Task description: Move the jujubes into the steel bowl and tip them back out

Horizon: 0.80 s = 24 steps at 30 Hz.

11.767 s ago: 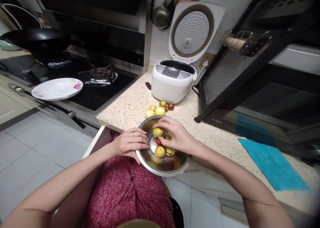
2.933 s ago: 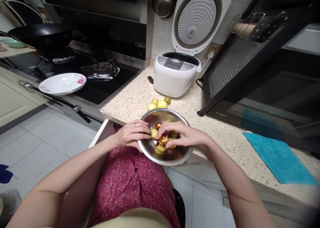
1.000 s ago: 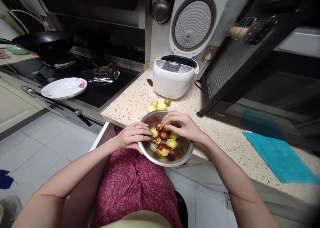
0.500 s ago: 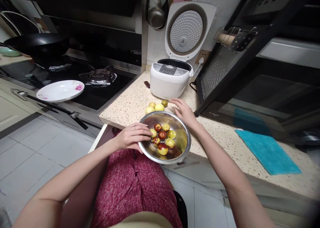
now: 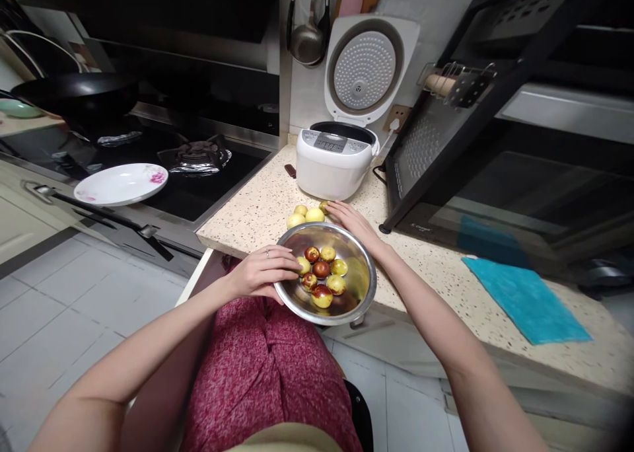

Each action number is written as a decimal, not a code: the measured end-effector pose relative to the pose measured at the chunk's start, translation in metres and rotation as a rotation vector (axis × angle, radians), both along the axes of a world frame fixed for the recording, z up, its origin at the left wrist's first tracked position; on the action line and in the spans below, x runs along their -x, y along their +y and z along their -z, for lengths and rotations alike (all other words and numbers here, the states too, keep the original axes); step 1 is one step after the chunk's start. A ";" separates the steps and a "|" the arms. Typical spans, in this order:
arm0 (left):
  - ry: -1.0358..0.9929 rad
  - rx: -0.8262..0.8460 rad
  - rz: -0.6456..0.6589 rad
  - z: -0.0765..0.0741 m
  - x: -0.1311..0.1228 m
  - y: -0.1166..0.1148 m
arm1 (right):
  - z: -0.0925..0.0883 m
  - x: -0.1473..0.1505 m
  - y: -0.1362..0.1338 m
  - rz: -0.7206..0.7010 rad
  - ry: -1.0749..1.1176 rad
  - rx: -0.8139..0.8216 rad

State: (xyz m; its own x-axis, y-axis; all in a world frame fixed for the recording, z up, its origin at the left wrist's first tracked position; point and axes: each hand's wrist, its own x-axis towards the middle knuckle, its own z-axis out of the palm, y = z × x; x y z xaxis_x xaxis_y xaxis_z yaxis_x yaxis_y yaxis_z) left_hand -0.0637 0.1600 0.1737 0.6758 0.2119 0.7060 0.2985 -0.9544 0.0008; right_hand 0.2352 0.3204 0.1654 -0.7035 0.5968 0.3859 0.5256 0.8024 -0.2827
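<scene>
A steel bowl (image 5: 364, 281) sits half over the counter's front edge and holds several small green and red-brown fruits (image 5: 321, 269). My left hand (image 5: 262, 273) grips the bowl's left rim, thumb under and fingers curled over it. My right hand (image 5: 349, 218) reaches past the bowl's far rim, fingers stretched out, fingertips touching a small pile of green fruits on the counter (image 5: 307, 215). Nothing shows in that hand.
A white rice cooker (image 5: 334, 164) with its lid up stands behind the fruit pile. To the right is a black oven (image 5: 495, 148), with a blue cloth (image 5: 525, 300) in front of it. A gas hob with a white flowered plate (image 5: 121, 183) lies left.
My right hand has come out of the bowl and reached to the fruit pile on the counter. Fruits in the bowl have grown in number. My left hand stays on the rim.
</scene>
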 end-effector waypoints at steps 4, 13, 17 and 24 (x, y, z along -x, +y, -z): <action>-0.009 0.004 0.008 0.001 0.000 0.000 | -0.006 -0.001 -0.005 0.030 0.048 -0.036; -0.008 0.017 0.012 0.000 0.000 0.000 | 0.001 0.003 -0.002 0.008 0.012 0.027; -0.007 0.016 0.000 -0.001 0.000 0.000 | -0.007 0.004 -0.008 0.035 0.037 -0.015; -0.005 0.015 0.000 0.000 0.000 0.000 | -0.005 0.003 -0.008 0.027 0.048 -0.018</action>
State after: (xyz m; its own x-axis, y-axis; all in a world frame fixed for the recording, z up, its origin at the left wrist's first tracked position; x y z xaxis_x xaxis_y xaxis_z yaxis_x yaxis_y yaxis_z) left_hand -0.0638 0.1599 0.1739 0.6723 0.2225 0.7060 0.2982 -0.9544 0.0168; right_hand 0.2322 0.3121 0.1704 -0.6675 0.6081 0.4297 0.5338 0.7931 -0.2933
